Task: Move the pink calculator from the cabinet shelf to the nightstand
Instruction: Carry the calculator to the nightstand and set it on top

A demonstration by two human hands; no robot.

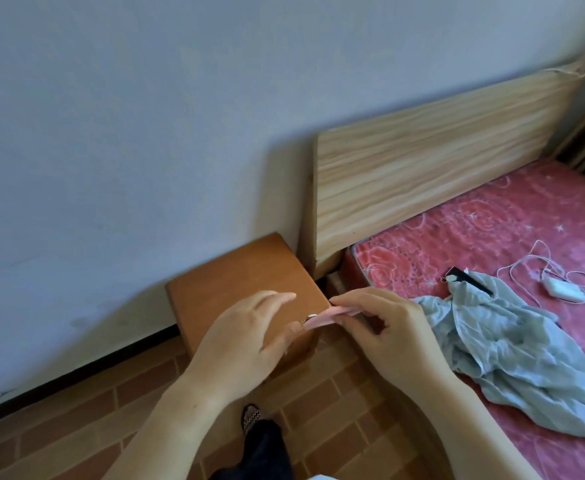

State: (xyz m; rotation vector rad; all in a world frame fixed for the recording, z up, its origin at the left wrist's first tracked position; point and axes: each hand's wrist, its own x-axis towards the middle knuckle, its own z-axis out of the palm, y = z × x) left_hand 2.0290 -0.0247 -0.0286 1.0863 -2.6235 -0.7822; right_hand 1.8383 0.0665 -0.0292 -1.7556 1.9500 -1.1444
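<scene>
The pink calculator (324, 316) shows edge-on as a thin pink slab, held between both hands above the front right corner of the orange-brown nightstand (235, 282). My right hand (388, 337) pinches its right end with fingers and thumb. My left hand (249, 337) touches its left end with the thumb and lower fingers, while the upper fingers stretch flat over the nightstand top. The calculator's face and keys are hidden. The cabinet shelf is out of view.
The nightstand stands against the white wall (145, 133), left of a light wooden headboard (429, 161). The bed has a pink floral mattress (512, 230) with a grey-green garment (512, 348), a white charger with cable (561, 289) and a dark phone (467, 278). Brick-pattern floor (76, 427) lies below.
</scene>
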